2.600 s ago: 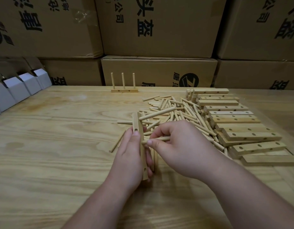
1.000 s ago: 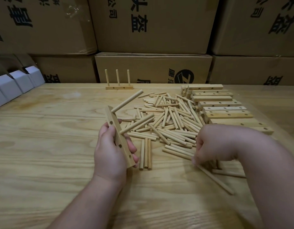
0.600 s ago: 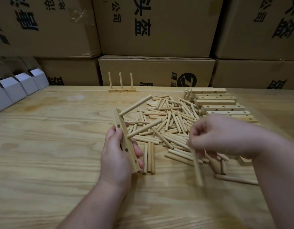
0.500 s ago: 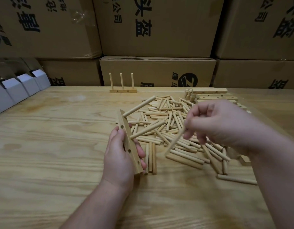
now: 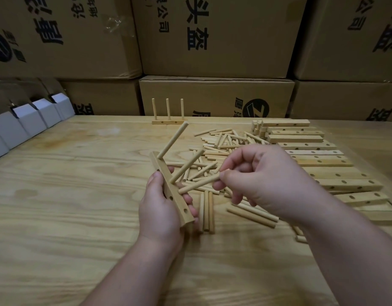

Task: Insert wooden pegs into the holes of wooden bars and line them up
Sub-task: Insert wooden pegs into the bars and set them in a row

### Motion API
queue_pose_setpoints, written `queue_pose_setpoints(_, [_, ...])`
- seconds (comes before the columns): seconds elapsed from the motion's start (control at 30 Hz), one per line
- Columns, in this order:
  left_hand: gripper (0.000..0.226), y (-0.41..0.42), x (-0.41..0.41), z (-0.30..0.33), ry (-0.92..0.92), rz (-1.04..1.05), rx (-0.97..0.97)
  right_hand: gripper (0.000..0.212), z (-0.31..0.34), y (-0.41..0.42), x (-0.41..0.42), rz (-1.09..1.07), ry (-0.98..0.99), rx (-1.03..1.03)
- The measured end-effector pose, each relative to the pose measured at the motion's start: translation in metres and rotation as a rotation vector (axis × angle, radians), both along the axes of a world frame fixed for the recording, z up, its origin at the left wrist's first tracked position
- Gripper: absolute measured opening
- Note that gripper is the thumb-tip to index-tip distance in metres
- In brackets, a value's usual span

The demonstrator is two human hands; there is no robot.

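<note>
While seating the third peg (image 5: 198, 183), align its free tip with the vacant hole nearest the wrist end of the bar (image 5: 172, 191); push straight along the peg axis, parallel to the two pegs (image 5: 172, 140) already fitted. Keep bar tilted, lifted clear of table (image 5: 58, 195), left of the loose peg pile (image 5: 223, 146). Left hand (image 5: 162, 208): wrapped around bar, thumb on near face, fingertips behind. Right hand (image 5: 261, 182): right of bar, thumb and forefinger pinching peg's far end, remaining fingers curled loosely.
</note>
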State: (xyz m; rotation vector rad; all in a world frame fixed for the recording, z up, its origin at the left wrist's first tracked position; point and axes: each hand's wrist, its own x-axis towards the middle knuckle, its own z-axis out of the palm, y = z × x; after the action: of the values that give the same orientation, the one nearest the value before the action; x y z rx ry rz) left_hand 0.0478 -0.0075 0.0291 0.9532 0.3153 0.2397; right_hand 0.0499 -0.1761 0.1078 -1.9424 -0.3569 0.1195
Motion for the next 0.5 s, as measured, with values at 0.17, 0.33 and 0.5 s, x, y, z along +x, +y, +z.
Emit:
queue_pose_setpoints(0.17, [0.029,0.003,0.004,-0.003,-0.046,0.149,0.048,0.009,0.004,-0.001,-0.002,0.066,0.013,-0.067])
queue_pose_setpoints(0.33, [0.029,0.009,0.008,-0.006,-0.036,0.229,0.130,0.008,0.007,-0.006,-0.001,0.115,0.057,-0.153])
queue_pose_setpoints(0.5, [0.030,0.010,0.007,-0.007,-0.049,0.219,0.178,0.008,0.011,-0.010,-0.002,0.171,0.097,-0.213])
